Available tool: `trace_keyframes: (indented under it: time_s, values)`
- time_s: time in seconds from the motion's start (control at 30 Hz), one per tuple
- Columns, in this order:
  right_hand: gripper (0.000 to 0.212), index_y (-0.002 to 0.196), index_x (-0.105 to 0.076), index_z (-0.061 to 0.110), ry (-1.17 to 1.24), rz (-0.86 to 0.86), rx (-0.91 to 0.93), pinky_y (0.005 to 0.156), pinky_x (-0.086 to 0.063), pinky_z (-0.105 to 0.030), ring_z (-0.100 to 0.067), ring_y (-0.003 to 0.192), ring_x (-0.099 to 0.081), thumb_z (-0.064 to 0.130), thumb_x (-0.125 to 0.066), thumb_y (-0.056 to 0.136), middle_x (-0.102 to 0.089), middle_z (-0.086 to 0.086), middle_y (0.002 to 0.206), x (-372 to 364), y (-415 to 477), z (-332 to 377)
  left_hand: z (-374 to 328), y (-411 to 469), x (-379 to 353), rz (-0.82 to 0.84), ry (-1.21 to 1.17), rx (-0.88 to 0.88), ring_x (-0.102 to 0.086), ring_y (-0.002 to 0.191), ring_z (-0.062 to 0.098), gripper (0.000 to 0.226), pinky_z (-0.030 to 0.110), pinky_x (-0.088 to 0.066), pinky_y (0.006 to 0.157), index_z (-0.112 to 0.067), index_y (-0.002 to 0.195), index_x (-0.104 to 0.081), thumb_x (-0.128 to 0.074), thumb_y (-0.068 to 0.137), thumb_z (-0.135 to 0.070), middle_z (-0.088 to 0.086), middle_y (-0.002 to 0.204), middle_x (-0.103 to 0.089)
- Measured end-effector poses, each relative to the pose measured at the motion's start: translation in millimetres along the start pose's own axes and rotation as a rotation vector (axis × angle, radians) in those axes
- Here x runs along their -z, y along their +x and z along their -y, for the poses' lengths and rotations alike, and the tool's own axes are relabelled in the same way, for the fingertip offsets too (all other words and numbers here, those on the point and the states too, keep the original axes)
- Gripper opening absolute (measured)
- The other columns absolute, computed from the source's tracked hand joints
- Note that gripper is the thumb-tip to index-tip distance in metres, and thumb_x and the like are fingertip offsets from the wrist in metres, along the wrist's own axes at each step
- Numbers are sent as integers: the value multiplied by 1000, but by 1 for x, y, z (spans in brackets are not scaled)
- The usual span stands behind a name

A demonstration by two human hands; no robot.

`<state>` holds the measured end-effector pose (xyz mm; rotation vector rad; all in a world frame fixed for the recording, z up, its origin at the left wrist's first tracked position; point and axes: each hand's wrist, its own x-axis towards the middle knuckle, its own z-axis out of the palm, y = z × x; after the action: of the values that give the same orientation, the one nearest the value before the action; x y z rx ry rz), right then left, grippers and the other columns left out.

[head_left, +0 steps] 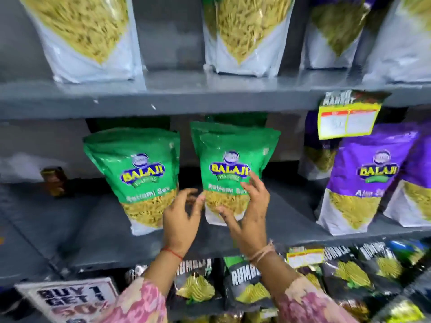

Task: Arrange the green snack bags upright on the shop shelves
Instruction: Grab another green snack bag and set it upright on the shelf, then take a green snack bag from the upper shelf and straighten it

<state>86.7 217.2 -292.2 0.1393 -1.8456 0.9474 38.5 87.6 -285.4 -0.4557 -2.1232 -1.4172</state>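
Two green snack bags stand upright on the grey middle shelf point(291, 234). The left green bag point(137, 173) stands alone, leaning slightly. Behind the right green bag point(231, 159) stands at least one more green bag, with only its top edge showing. My left hand point(180, 220) hovers at the right bag's lower left corner with fingers spread and curled, holding nothing. My right hand point(249, 210) is in front of the bag's lower right part, fingers apart, fingertips at or just off its face.
Purple snack bags point(363, 178) stand on the same shelf to the right, under a yellow price tag point(347, 122). White-bottomed bags point(242, 36) fill the upper shelf. Black snack bags point(245, 285) fill the lower shelf beside a promotion sign point(70, 299). A small brown jar point(54, 180) sits far left.
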Motion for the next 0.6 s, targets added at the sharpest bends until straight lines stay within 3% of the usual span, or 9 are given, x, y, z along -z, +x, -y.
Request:
trace_keyframes:
  time_s: [0.07, 0.17, 0.23, 0.27, 0.37, 0.43, 0.5, 0.6]
  values:
    - [52, 116, -40, 13, 95, -107, 209, 109, -29, -27, -11, 127, -33, 47, -58, 81, -40, -13, 133, -2, 46, 47, -42, 29, 26, -108, -65, -133, -65, 71, 18, 35, 30, -51, 67, -11, 89, -62, -52, 79, -44, 6, 80, -70]
    - [50, 115, -41, 11, 246, -262, 462, 97, -44, -43, -24, 120, -41, 42, -61, 81, -37, -5, 129, -6, 120, 116, -102, 78, 73, -290, -183, -349, -57, 69, 4, 22, 10, -43, 67, -15, 89, -59, -52, 82, -34, -2, 77, -62]
    - [51, 115, -42, 9, 269, -303, 541, 87, -49, -50, -27, 116, -45, 38, -64, 79, -35, -1, 127, -13, 168, 148, -130, 108, 102, -399, -187, -409, -55, 64, 6, 20, 11, -42, 63, -12, 87, -59, -57, 82, -31, -2, 72, -60]
    - [52, 116, -43, 6, 269, -281, 537, 87, -50, -47, -29, 111, -48, 35, -65, 79, -37, -1, 125, -19, 191, 161, -139, 124, 115, -440, -188, -402, -54, 63, 7, 22, 15, -43, 63, -9, 87, -59, -59, 81, -30, 1, 72, -61]
    - [57, 117, -44, -3, 282, -30, 280, 88, -43, -19, -31, 106, -52, 25, -71, 75, -47, -18, 120, -52, 250, 181, -146, 175, 151, -572, -170, -292, -57, 78, 18, 34, 31, -46, 75, -2, 98, -54, -68, 75, -23, 16, 89, -63]
    - [66, 124, -38, -2, 302, 191, -16, 96, -38, -24, -30, 118, -46, 23, -73, 74, -44, -22, 130, -78, 278, 179, -135, 207, 168, -587, -91, -114, -56, 99, 34, 55, 38, -42, 86, 2, 108, -49, -75, 69, -24, 25, 109, -59]
    - [77, 133, -26, -3, 334, 406, -269, 102, -36, -32, -29, 130, -37, 21, -71, 76, -34, -22, 143, -101, 294, 170, -115, 230, 178, -449, -1, 77, -50, 115, 37, 77, 40, -41, 96, 4, 121, -40, -79, 63, -28, 26, 126, -52]
    - [87, 140, -12, -1, 381, 626, -446, 105, -35, -36, -32, 135, -31, 18, -70, 77, -26, -18, 150, -127, 301, 158, -87, 248, 182, -229, -13, 183, -49, 120, 37, 87, 49, -44, 98, 1, 128, -35, -82, 60, -25, 23, 134, -48]
